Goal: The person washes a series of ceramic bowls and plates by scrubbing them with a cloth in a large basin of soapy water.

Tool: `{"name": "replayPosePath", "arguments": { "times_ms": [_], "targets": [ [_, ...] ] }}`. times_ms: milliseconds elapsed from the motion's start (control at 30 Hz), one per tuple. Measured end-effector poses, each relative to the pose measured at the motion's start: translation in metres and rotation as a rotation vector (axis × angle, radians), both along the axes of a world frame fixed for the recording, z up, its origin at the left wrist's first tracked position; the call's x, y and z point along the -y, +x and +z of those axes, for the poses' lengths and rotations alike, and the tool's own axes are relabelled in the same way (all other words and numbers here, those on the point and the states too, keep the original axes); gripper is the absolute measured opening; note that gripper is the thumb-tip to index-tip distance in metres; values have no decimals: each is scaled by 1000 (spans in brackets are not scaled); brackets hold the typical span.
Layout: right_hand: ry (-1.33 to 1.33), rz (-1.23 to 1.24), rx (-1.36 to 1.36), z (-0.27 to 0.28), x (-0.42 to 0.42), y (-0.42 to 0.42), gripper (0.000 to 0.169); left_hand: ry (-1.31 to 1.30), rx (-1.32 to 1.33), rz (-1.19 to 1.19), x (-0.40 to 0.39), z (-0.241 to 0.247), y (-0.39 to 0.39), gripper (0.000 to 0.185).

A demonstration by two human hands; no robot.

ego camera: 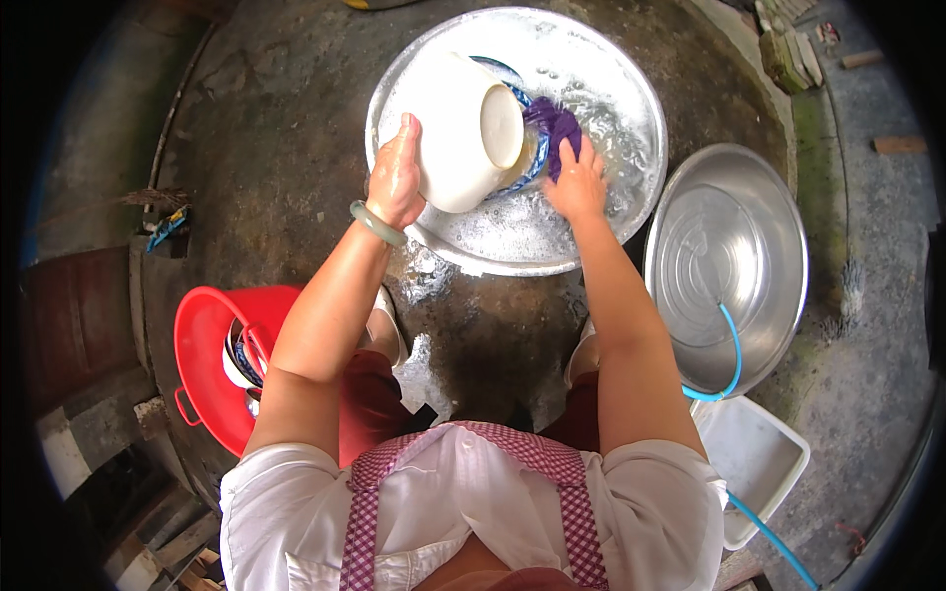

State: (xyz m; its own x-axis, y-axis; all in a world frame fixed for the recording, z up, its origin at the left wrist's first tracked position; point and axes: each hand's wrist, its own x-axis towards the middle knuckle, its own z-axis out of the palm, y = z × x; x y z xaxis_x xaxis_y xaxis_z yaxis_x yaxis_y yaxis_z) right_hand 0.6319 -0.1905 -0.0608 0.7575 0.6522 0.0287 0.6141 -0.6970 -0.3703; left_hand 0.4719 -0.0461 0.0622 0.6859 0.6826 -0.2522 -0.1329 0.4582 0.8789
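Note:
My left hand (397, 173), with a pale bangle at its wrist, grips the side of a large white bowl (454, 125), which is tilted so that its round foot faces right. The bowl is over a wide metal basin (517, 266) of sudsy water. Just right of its foot, my right hand (578, 177) holds a purple cloth (558, 129). The cloth lies against a blue-patterned rim (542, 159) of dishware, partly hidden behind the white bowl.
A red plastic bucket (203, 369) holding bowls (240, 362) stands left. At right are a second metal basin (728, 185) containing the end of a blue hose (732, 332), and a white plastic tray (802, 451). The floor has wet patches.

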Motion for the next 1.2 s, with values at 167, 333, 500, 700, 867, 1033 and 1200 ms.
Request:
{"name": "replayPosePath", "arguments": {
  "times_ms": [167,333,500,700,867,1033,1200],
  "targets": [
    [181,-75,-241,-18,-2,22,32,101,-60,15,4,-11,11,49],
    [1020,0,-428,66,-25,-8,23,151,-106,53,6,-22,21,44],
    [988,472,0,137,-45,-63,31,537,86,16,17,-14,21,29],
    [819,495,-39,144,-82,-22,35,603,-56,-209,-1,-1,3,27],
    [1075,62,-1069,89,-72,35,37,95,30,-130,10,33,2,31],
    [1235,-319,-1343,47,-54,-9,41,532,-157,6,14,28,15,35],
    [800,-244,-1356,97,-22,-11,68,1016,-162,-268,32,-1,28,27]
  ]
}}
